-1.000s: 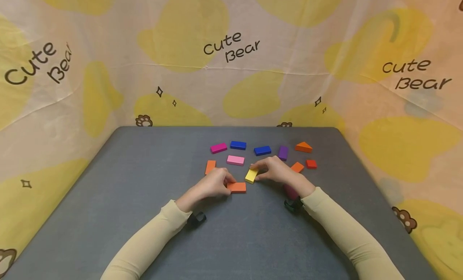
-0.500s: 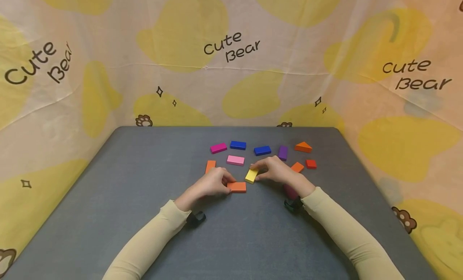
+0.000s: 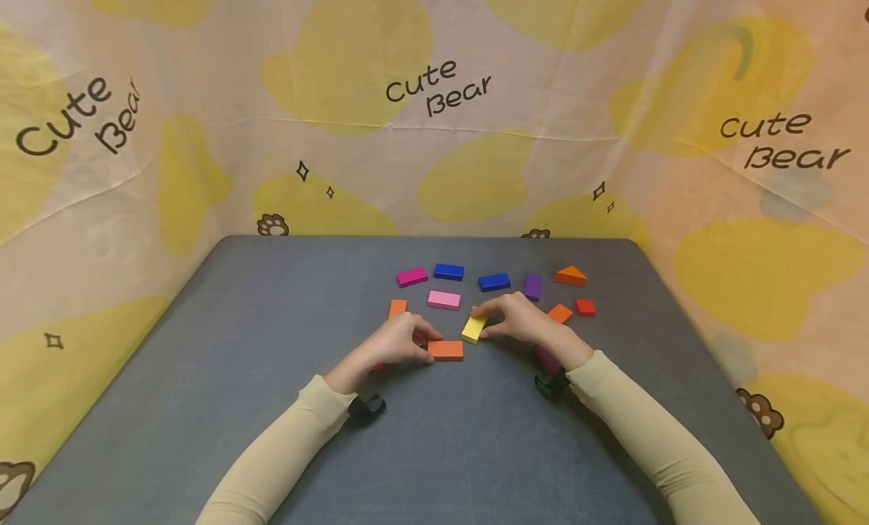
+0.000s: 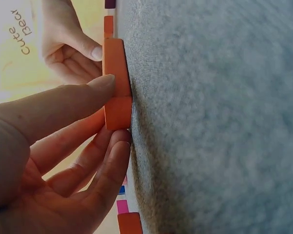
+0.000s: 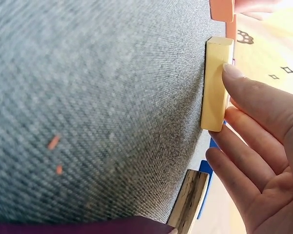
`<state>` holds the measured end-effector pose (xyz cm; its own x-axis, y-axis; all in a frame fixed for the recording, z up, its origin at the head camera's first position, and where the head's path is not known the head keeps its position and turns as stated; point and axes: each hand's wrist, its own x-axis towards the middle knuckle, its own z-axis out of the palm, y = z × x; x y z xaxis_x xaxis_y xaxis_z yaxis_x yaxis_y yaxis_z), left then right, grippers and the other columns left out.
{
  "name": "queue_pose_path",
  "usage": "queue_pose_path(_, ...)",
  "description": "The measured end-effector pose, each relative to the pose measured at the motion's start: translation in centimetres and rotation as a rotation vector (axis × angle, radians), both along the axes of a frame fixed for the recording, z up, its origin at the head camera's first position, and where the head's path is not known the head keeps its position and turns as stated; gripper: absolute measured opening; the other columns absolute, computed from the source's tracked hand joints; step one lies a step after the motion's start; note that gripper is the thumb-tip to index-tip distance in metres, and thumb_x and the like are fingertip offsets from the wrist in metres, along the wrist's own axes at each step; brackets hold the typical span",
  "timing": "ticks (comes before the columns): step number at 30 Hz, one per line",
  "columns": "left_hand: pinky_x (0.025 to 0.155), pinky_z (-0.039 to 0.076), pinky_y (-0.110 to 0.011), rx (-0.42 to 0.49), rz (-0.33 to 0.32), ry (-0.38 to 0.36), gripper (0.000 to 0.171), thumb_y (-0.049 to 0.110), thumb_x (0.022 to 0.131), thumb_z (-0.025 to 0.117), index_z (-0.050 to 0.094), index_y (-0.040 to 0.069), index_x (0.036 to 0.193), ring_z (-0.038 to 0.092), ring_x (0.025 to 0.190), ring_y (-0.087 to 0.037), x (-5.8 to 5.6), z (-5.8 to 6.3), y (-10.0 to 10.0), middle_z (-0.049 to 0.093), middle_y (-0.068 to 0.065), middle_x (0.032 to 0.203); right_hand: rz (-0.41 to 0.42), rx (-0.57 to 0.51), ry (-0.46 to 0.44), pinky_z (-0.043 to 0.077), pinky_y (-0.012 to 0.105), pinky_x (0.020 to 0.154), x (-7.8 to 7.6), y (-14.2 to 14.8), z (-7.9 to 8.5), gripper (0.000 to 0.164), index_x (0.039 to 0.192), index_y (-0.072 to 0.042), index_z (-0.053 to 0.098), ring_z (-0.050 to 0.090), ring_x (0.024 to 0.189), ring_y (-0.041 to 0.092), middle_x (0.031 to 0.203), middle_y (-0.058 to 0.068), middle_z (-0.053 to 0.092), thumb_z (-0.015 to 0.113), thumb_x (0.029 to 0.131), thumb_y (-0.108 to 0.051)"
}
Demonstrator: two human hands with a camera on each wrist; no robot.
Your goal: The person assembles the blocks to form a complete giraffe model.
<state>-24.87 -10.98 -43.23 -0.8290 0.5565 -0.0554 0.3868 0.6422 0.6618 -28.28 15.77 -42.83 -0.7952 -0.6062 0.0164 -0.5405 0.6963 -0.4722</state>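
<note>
In the head view my left hand (image 3: 397,340) pinches the left end of a flat orange block (image 3: 446,351) lying on the grey table. The left wrist view shows the thumb on the side of that orange block (image 4: 116,68), with fingers at its end and behind it. To the right, my right hand (image 3: 519,319) holds a yellow block (image 3: 473,329) between thumb and fingers. This yellow block (image 5: 217,85) rests tilted to one side of the orange one, on the table cloth, in the right wrist view. A small gap separates the two blocks.
Beyond the hands lie a pink block (image 3: 444,300), a magenta block (image 3: 412,277), two blue blocks (image 3: 449,272) and a purple block (image 3: 532,287). An orange triangle (image 3: 571,277) and a red block (image 3: 585,308) sit at right. Another orange block (image 3: 397,308) is behind my left hand.
My left hand has shifted very slightly, and a bit of red now shows beneath its wrist. The right hand and both held blocks stay essentially in place.
</note>
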Motion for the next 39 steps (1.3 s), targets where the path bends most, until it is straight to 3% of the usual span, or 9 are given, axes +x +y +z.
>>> queue_pose_path(23,0.075,0.051,-0.026,-0.009,0.044,-0.032,0.033,0.012,0.072,0.081,0.074,0.012,0.105,0.059,0.082,-0.010,-0.3,-0.1,0.0,0.071,0.002,0.098,-0.006,0.000,-0.010,0.049,0.040,0.095,-0.1,-0.1,-0.1,0.043,0.121,-0.014,0.067,0.061,0.114,0.020,0.120,0.001,0.067,0.077,0.080,-0.025)
queue_pose_path(29,0.076,0.053,-0.027,0.041,0.025,-0.007,0.037,0.017,0.073,0.082,0.072,0.009,0.108,0.062,0.084,-0.012,-0.1,0.0,-0.3,0.071,-0.002,0.101,-0.011,-0.002,-0.016,0.049,0.040,0.096,-0.1,-0.1,-0.2,0.044,0.121,-0.015,0.067,0.061,0.114,0.020,0.120,0.001,0.067,0.077,0.079,-0.024)
queue_pose_path(33,0.084,0.053,-0.032,0.095,-0.047,0.095,0.039,0.023,0.076,0.080,0.070,0.011,0.112,0.065,0.094,-0.011,0.3,0.2,-1.1,0.069,0.000,0.106,0.000,-0.004,-0.012,0.050,0.039,0.095,-0.1,-0.1,-0.2,0.044,0.120,-0.014,0.067,0.062,0.113,0.020,0.120,0.001,0.067,0.077,0.079,-0.025)
queue_pose_path(39,0.096,0.049,-0.032,0.127,-0.273,0.193,0.034,0.026,0.082,0.075,0.070,0.018,0.115,0.061,0.111,-0.004,0.8,0.7,-1.9,0.068,0.011,0.115,-0.001,-0.009,0.004,0.050,0.039,0.094,0.1,0.0,0.0,0.043,0.119,-0.014,0.068,0.063,0.111,0.020,0.118,0.001,0.068,0.078,0.079,-0.024)
